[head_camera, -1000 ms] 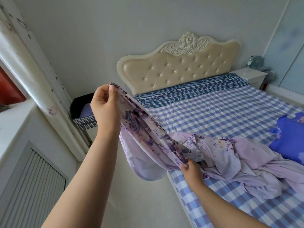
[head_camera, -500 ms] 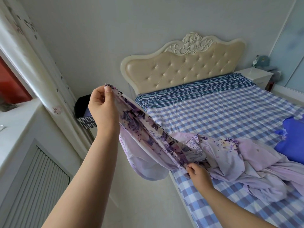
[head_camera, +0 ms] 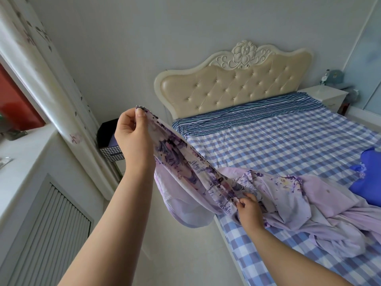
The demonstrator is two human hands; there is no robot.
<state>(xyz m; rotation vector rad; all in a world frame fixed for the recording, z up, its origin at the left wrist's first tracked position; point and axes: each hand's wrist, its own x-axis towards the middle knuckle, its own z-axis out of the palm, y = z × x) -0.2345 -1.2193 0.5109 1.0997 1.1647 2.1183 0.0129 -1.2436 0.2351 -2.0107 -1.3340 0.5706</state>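
Now holding a lilac floral cover (head_camera: 185,162) by its edge with both hands, beside a bed (head_camera: 288,141) dressed in a blue-and-white checked sheet. Raising the left hand (head_camera: 133,133) well above the mattress, gripping the gathered, purple-printed edge between the thumb and curled fingers, thumbnail facing the camera. Reaching lower with the right hand (head_camera: 248,209), just over the near side of the bed, pinching the same edge between thumb and fingertips. Holding the two hands well apart, both clamped on the cloth, pulling the printed edge into a taut band sloping down from left to right. Letting a pale lilac fold sag below that band, hanging off the side of the bed above the floor. Leaving the rest of the cover lying crumpled on the checked sheet, spreading away to the right of the right hand.

Taking in, further right on the bed, a bright blue cloth (head_camera: 369,178) near the crumpled cover. Taking in a striped band (head_camera: 247,118) of dark blue and white across the head of the bed, against a cream tufted headboard (head_camera: 233,89) topped with a carved flower, and a white nightstand (head_camera: 327,98) beyond the far side. Taking in, at the left, a pale flowered curtain (head_camera: 41,69), a white sill (head_camera: 24,149) over a slatted panel (head_camera: 51,234), and a black box (head_camera: 107,133) between curtain and bed.
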